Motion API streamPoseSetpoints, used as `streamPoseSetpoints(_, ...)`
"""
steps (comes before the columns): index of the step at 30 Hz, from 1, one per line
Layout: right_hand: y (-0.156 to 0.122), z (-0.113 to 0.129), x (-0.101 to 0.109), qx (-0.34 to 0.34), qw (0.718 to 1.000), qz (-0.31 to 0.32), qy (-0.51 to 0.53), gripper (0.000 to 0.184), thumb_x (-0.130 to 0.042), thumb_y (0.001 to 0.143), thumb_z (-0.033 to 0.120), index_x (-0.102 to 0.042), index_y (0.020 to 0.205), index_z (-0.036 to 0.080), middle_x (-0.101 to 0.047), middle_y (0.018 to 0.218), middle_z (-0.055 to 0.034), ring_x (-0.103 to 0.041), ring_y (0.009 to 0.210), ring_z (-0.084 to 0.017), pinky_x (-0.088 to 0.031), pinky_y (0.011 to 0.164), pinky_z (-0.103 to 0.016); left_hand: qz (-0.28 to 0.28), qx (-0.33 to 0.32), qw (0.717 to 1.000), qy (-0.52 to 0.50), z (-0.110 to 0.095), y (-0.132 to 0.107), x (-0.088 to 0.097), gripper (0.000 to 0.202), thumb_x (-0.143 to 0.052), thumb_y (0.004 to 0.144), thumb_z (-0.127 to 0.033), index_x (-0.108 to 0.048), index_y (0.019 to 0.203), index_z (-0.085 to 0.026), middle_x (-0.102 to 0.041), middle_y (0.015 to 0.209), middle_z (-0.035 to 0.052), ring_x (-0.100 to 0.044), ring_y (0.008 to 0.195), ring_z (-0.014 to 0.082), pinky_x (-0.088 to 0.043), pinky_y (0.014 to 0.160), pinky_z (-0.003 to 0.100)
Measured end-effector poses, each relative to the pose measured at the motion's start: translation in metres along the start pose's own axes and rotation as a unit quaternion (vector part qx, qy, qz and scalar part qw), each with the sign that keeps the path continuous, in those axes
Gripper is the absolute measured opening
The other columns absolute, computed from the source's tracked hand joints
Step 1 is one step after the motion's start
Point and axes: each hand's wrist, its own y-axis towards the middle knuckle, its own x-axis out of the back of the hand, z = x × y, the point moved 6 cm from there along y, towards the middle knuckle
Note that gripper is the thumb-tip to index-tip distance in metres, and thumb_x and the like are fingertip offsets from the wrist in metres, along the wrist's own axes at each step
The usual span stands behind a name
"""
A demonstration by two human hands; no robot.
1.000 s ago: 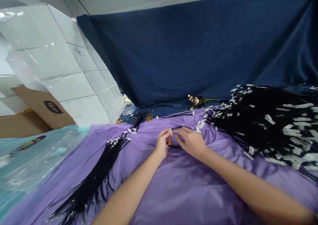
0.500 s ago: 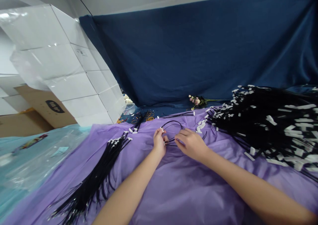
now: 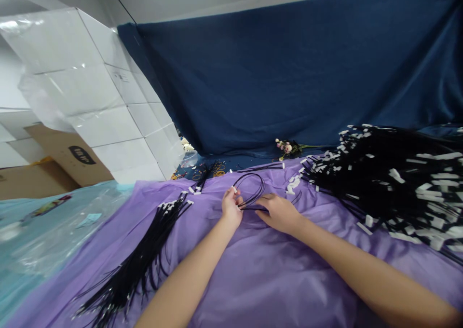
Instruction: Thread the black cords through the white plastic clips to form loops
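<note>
My left hand [image 3: 231,203] is closed around the white-tipped end of a thin black cord [image 3: 261,182], which curves up and round in a loop between my hands. Strands run from the left fingers toward my right hand [image 3: 278,213], whose thumb and fingers are bent around a lower strand. Whether the right fingertips press fully together is hard to see. Beneath both hands lies purple cloth [image 3: 260,275]. Left of them rests a long bundle of black cords [image 3: 144,253] with white ends at the top.
A large heap of black cords [image 3: 383,169] with white tags covers the right side. Artificial flowers [image 3: 287,147] lie by the blue curtain [image 3: 275,77]. White boxes [image 3: 97,91] and a brown carton [image 3: 72,152] stand left, near a clear plastic bag [image 3: 54,243].
The cord's loop has become rounder and now stands apart above my right hand. My right fingers have shifted slightly from the upper strands to a lower one. The left hand keeps its grip.
</note>
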Motion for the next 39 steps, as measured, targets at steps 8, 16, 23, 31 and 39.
streamPoseSetpoints(8, 0.003, 0.025, -0.009, 0.027, 0.999, 0.013, 0.015, 0.031, -0.054, 0.091, 0.03, -0.064, 0.119, 0.018, -0.068, 0.115, -0.0083, -0.062, 0.106, -0.023, -0.047, 0.089, -0.031, 0.016, -0.003, 1.0, 0.0, 0.004, 0.0, 0.001, 0.024, -0.064, 0.077, -0.032, -0.043, 0.078, -0.02, -0.048, 0.06, -0.0085, -0.028, 0.032, 0.0035, -0.018, 0.038, 0.022)
streamPoseSetpoints(16, 0.005, 0.029, -0.012, 0.029, 0.999, 0.022, 0.006, 0.027, -0.05, 0.095, 0.029, -0.068, 0.114, 0.025, -0.071, 0.108, -0.0044, -0.064, 0.102, -0.02, -0.046, 0.087, -0.029, 0.016, -0.009, 1.0, 0.017, 0.008, 0.0, 0.001, 0.026, -0.066, 0.076, -0.034, -0.044, 0.078, -0.02, -0.047, 0.059, -0.0086, -0.029, 0.033, 0.0033, -0.014, 0.039, 0.022)
streamPoseSetpoints(23, 0.008, 0.032, -0.015, 0.018, 1.0, 0.018, -0.015, 0.027, -0.045, 0.097, 0.027, -0.07, 0.106, 0.023, -0.072, 0.104, -0.0038, -0.066, 0.098, -0.02, -0.046, 0.082, -0.028, 0.025, -0.006, 0.999, 0.027, 0.009, 0.0, 0.001, 0.026, -0.067, 0.075, -0.034, -0.045, 0.078, -0.019, -0.048, 0.058, -0.0082, -0.029, 0.033, 0.003, -0.011, 0.04, 0.023)
streamPoseSetpoints(31, 0.011, 0.035, -0.017, 0.036, 0.997, 0.025, -0.057, 0.025, -0.045, 0.097, 0.025, -0.069, 0.098, 0.019, -0.072, 0.099, -0.0074, -0.067, 0.092, -0.021, -0.044, 0.074, -0.028, 0.031, 0.0, 0.999, 0.031, 0.008, -0.003, 0.001, 0.027, -0.068, 0.073, -0.034, -0.046, 0.078, -0.019, -0.048, 0.06, -0.0081, -0.029, 0.035, 0.0031, -0.012, 0.04, 0.022)
streamPoseSetpoints(39, 0.012, 0.044, -0.02, 0.067, 0.992, 0.035, -0.098, 0.024, -0.046, 0.094, 0.015, -0.067, 0.105, 0.017, -0.072, 0.098, -0.0119, -0.069, 0.086, -0.023, -0.044, 0.073, -0.032, 0.013, 0.001, 0.999, 0.033, 0.008, 0.0, 0.002, 0.023, -0.066, 0.076, -0.031, -0.047, 0.08, -0.019, -0.049, 0.058, -0.0077, -0.031, 0.035, 0.0035, -0.014, 0.041, 0.021)
